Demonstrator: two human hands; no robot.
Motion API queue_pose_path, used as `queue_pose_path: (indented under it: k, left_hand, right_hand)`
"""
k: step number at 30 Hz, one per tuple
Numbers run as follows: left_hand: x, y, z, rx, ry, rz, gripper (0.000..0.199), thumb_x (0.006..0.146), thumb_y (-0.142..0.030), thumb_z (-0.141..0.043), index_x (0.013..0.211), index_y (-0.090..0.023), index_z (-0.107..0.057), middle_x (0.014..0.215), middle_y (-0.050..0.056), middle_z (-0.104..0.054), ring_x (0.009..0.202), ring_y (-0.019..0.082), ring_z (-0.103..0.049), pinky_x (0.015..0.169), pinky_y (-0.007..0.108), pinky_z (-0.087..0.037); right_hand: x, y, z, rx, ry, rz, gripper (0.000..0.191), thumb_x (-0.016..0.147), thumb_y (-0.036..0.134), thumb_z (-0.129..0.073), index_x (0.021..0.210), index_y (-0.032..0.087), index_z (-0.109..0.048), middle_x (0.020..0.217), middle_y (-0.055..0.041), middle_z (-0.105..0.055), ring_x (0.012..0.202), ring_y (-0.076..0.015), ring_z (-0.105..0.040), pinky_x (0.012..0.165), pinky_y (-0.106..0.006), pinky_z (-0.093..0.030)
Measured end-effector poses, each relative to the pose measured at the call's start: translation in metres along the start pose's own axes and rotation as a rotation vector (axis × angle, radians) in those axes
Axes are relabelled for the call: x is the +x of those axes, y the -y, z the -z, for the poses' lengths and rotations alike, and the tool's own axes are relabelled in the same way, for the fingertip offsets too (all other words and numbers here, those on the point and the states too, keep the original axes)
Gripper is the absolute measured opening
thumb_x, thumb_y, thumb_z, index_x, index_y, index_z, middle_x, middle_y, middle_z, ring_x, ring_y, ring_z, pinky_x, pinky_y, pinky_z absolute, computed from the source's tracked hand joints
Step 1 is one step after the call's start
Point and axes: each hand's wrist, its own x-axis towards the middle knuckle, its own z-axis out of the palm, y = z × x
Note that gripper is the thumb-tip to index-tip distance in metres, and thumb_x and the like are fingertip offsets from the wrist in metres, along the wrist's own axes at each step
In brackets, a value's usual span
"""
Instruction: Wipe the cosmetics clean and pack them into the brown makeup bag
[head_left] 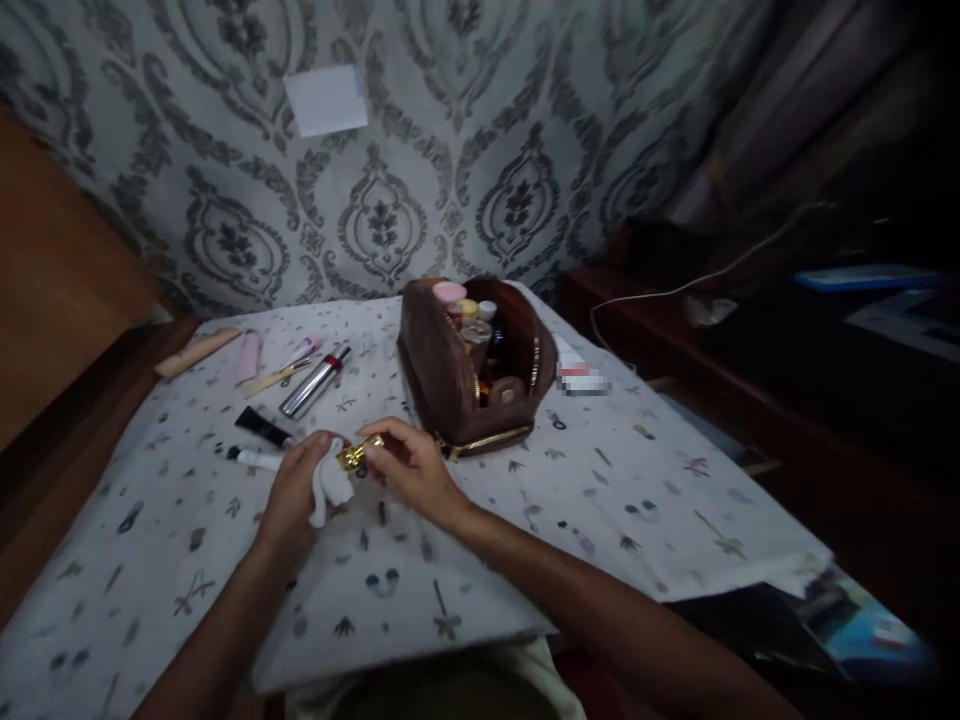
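My left hand (pixel 295 482) is closed on a folded white cloth (pixel 331 484), which hangs below the fingers. Between the fingertips of my right hand (pixel 411 468) is a small shiny gold case (pixel 358 454), its near end touching or very close to the cloth. I cannot make out what the case contains. Just beyond my left hand lie a black-capped tube (pixel 264 428) and a white stick-like item (pixel 257 459). Behind my right hand stands an unzipped brown cosmetic bag (pixel 429 375) with several bottles and caps inside.
On the patterned tablecloth (pixel 480 590), a silver tube with a red band (pixel 316 381), brushes (pixel 281 374), a pink item (pixel 248 357) and a comb-like strip (pixel 196 352) lie at the back left. A white tube (pixel 571 368) lies right of the bag. A patterned wall rises behind.
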Motion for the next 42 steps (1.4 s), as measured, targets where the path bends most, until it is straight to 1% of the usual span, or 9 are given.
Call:
queue_pose_path:
  k: [5,12,16,23,27,32,36,39,42]
  left_hand:
    - [-0.004,0.003,0.003,-0.041,0.033,-0.001,0.049,0.069,-0.066,-0.071,0.080,-0.019,-0.062,0.054,-0.006,-0.052,0.042,0.008,-0.043,0.036,0.018,-0.034]
    - [-0.002,0.014,0.008,0.005,0.088,-0.019,0.048,0.080,-0.067,-0.061,0.085,-0.020,-0.061,0.055,-0.006,-0.051,0.043,0.011,-0.045,0.037,0.021,-0.038]
    - [-0.003,0.014,0.010,0.115,0.093,-0.144,0.042,0.088,-0.062,-0.055,0.085,-0.020,-0.061,0.061,-0.005,-0.054,0.049,0.012,-0.048,0.046,0.023,-0.041]
    - [-0.011,0.009,0.009,0.328,0.102,-0.434,0.033,0.095,-0.048,-0.049,0.098,-0.019,-0.065,0.092,0.003,-0.066,0.085,0.019,-0.059,0.075,0.029,-0.045]
    - [-0.013,0.013,0.006,0.393,0.175,-0.489,0.034,0.099,-0.043,-0.042,0.100,-0.018,-0.065,0.083,0.002,-0.066,0.077,0.018,-0.060,0.072,0.030,-0.044]
    - [-0.012,0.010,0.012,0.422,0.096,-0.570,0.029,0.100,-0.038,-0.044,0.095,-0.018,-0.065,0.080,0.000,-0.064,0.076,0.016,-0.058,0.071,0.028,-0.043]
    - [-0.013,0.006,0.017,0.409,0.008,-0.669,0.027,0.101,-0.037,-0.041,0.100,-0.019,-0.062,0.086,0.001,-0.064,0.079,0.017,-0.058,0.074,0.028,-0.044]
    - [-0.016,0.006,0.015,0.435,0.079,-0.722,0.025,0.097,-0.035,-0.046,0.095,-0.020,-0.065,0.087,0.003,-0.065,0.083,0.018,-0.060,0.077,0.030,-0.046]
    - [-0.017,0.006,0.011,0.459,0.142,-0.705,0.021,0.095,-0.030,-0.049,0.094,-0.020,-0.067,0.082,0.002,-0.065,0.078,0.017,-0.061,0.075,0.029,-0.046]
  right_hand:
    - [0.003,-0.005,-0.002,0.125,-0.017,-0.125,0.042,0.071,0.048,-0.081,0.097,0.019,-0.063,0.072,0.0036,-0.062,0.059,-0.0093,-0.055,0.057,-0.023,-0.046]
    - [0.004,-0.016,-0.004,0.268,0.004,-0.241,0.047,0.057,0.039,-0.091,0.094,0.018,-0.070,0.086,0.0001,-0.070,0.071,-0.0104,-0.060,0.065,-0.023,-0.050]
    - [0.003,-0.018,-0.007,0.254,0.044,-0.218,0.045,0.062,0.042,-0.089,0.094,0.019,-0.068,0.079,0.0027,-0.067,0.064,-0.0095,-0.058,0.061,-0.023,-0.051]
    - [-0.004,-0.014,-0.009,0.045,0.085,-0.178,0.036,0.068,0.040,-0.085,0.081,0.018,-0.060,0.066,0.0054,-0.057,0.059,-0.0097,-0.054,0.057,-0.023,-0.047]
    - [-0.004,-0.019,-0.009,0.031,0.097,-0.172,0.038,0.069,0.044,-0.083,0.085,0.018,-0.060,0.064,0.0059,-0.055,0.055,-0.0093,-0.050,0.053,-0.023,-0.043]
    - [-0.002,-0.020,-0.007,0.020,0.093,-0.169,0.037,0.072,0.046,-0.079,0.085,0.017,-0.060,0.069,0.0042,-0.055,0.060,-0.0101,-0.051,0.059,-0.024,-0.043]
    - [-0.005,-0.012,-0.009,-0.215,0.135,-0.102,0.018,0.077,0.032,-0.068,0.083,0.017,-0.061,0.072,0.0033,-0.052,0.066,-0.0110,-0.049,0.062,-0.024,-0.040]
    - [-0.009,-0.009,-0.011,-0.502,0.209,0.006,0.015,0.071,0.015,-0.061,0.065,0.018,-0.048,0.064,0.0056,-0.045,0.061,-0.0093,-0.043,0.059,-0.022,-0.034]
    - [-0.010,-0.010,-0.012,-0.616,0.232,0.048,0.017,0.067,0.009,-0.058,0.064,0.019,-0.045,0.063,0.0064,-0.044,0.060,-0.0091,-0.042,0.059,-0.022,-0.031]
